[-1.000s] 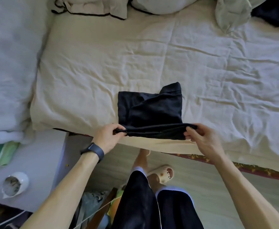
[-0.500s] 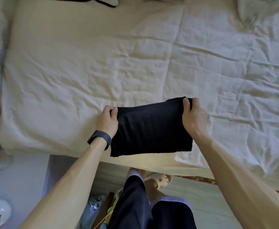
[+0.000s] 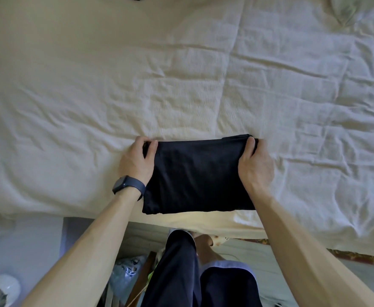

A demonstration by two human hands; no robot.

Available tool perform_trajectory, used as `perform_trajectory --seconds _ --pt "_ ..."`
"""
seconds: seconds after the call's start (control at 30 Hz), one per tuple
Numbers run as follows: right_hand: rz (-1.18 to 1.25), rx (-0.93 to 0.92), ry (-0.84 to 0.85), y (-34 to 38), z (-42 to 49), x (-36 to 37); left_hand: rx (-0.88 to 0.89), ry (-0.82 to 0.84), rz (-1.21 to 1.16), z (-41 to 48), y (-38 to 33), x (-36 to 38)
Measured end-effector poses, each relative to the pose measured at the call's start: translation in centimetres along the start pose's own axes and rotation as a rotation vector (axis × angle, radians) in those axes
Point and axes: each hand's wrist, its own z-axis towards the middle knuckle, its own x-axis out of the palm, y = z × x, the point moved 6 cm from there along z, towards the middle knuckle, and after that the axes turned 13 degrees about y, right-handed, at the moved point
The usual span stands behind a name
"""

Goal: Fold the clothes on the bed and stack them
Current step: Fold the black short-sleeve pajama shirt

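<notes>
Arms outstretched, left hand (image 3: 136, 161) and right hand (image 3: 257, 166), grip pinching corners of black garment (image 3: 199, 178).

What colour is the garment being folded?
Plain black, no visible pattern; the folded garment shows in the head view.

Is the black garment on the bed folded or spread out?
Folded. The black garment lies as a compact rectangle on the bed sheet, the left hand and right hand gripping its far corners.
</notes>
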Motion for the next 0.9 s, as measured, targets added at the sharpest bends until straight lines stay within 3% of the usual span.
perform_trajectory --seconds 0.1,0.23,0.33,0.4,0.57,0.73,0.9 --pt "0.101 -0.016 -0.016 -0.3 -0.9 -0.6 0.11 -0.094 -0.01 -1.9 -2.0 0.1" --pt "-0.137 -0.214 -0.146 -0.2 -3.6 -1.0 0.315 -0.248 0.297 -6.6 -5.5 2.2" --pt "-0.338 -0.575 -0.193 1.5 -6.1 0.9 0.467 -0.048 0.483 -9.6 -7.5 7.5" --pt "-0.483 -0.689 -0.146 1.7 -6.2 2.8 0.513 0.061 0.583 -10.4 -7.8 10.5" --pt "-0.583 -0.501 0.045 -1.4 -1.4 4.1 0.39 0.094 0.613 -6.4 -5.0 10.4" --pt "-0.636 -0.498 0.055 -2.7 1.0 4.9 0.216 0.057 0.589 -2.1 -1.5 7.2" --pt "-0.493 -0.349 0.08 -2.6 0.1 3.9 -0.014 0.043 0.457 -3.2 0.2 4.0"
